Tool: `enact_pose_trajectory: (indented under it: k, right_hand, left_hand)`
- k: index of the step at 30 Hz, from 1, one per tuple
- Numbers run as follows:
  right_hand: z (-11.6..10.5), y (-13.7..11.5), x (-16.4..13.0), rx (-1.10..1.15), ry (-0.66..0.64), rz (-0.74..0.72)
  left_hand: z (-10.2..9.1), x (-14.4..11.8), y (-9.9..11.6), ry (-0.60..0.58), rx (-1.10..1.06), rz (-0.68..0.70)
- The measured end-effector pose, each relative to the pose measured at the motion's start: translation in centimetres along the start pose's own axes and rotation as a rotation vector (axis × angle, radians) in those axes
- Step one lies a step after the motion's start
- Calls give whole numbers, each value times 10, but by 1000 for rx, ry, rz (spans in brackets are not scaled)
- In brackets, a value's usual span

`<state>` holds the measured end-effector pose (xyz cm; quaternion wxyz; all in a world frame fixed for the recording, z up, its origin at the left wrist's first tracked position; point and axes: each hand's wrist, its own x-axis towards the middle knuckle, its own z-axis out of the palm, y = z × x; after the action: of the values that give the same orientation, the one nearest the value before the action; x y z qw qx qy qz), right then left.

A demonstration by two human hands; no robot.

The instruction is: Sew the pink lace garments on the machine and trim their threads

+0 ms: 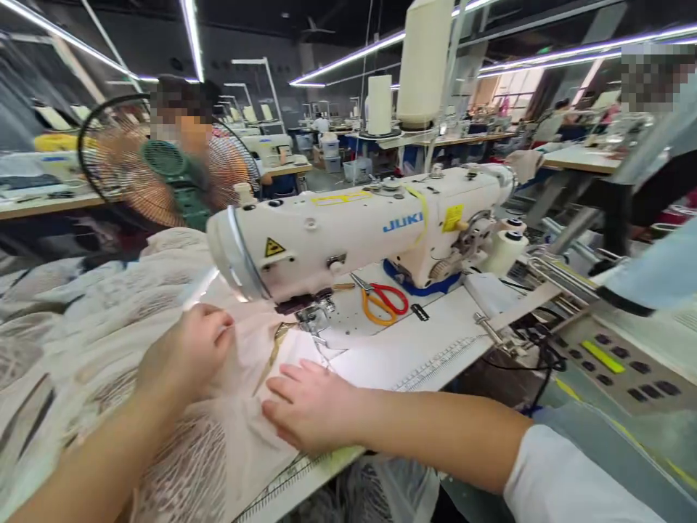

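Observation:
My left hand is closed, its fingertips pinching pale pink sheer fabric to the left of the needle area. Flat on the same fabric rests my right hand, fingers spread, at the front of the machine bed. A white JUKI sewing machine stands just beyond both hands. Its presser foot is close to the fabric's edge, and the needle itself is too small to make out. Scissors with one red and one orange handle lie on the bed behind my right hand.
A large heap of sheer patterned fabric covers the left side. A small black blade lies near the scissors. Thread cones stand behind the machine. A black fan and a person are at the back left; a control panel sits at right.

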<state>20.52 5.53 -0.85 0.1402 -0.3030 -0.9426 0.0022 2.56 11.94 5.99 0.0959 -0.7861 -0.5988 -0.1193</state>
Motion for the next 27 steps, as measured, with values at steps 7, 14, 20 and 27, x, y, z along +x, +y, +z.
enact_pose_trajectory:
  k: [7, 14, 20, 27]
  right_hand:
    - [18, 0, -2, -16, 99, -64]
    - [11, 0, -1, -5, 68, -84]
    - [13, -1, -2, 13, 84, -75]
    - [9, 0, -3, 33, 74, -70]
  left_hand:
    - [21, -17, 38, -213, -118, 433]
    - [65, 17, 27, -127, -152, 190]
    - [73, 16, 25, -61, -219, 50]
    - [67, 24, 16, -97, -276, -14]
